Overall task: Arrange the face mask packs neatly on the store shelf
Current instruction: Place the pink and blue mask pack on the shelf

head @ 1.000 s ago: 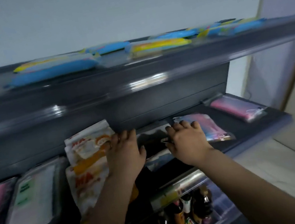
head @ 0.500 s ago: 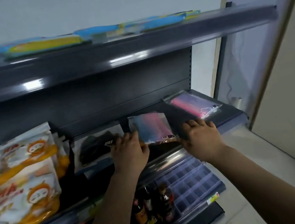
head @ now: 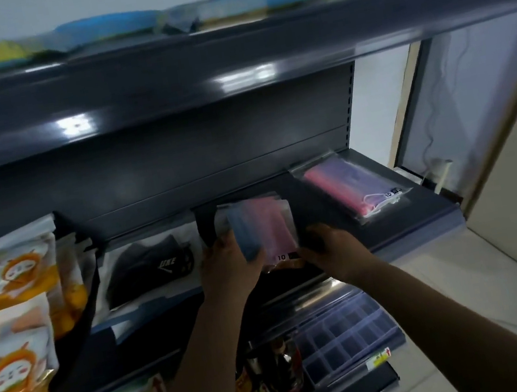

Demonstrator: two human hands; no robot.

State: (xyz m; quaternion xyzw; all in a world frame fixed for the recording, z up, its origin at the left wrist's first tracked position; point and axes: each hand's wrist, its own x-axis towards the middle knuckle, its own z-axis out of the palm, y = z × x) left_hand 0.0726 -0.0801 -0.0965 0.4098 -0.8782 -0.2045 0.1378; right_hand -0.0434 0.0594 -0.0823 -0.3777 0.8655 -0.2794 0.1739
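Observation:
A clear pack of blue and pink face masks [head: 265, 225] is tilted up off the dark middle shelf [head: 425, 219]. My left hand [head: 228, 269] grips its left edge with the thumb over the blue side. My right hand [head: 331, 252] holds its lower right corner. To the left lies a pack with a black mask [head: 149, 268], flat on the shelf. Further right, a pink and purple mask pack [head: 348, 191] lies flat near the shelf's end.
Orange and white snack bags [head: 8, 306] fill the shelf's left part. Blue and yellow packs [head: 125, 23] lie on the top shelf. Below are bottles [head: 279, 370] and a blue divider tray [head: 345, 335]. A wall and pale floor are to the right.
My view shifted right along the shelf. Both hands moved from the black mask pack to the blue and pink pack and lifted its near side up.

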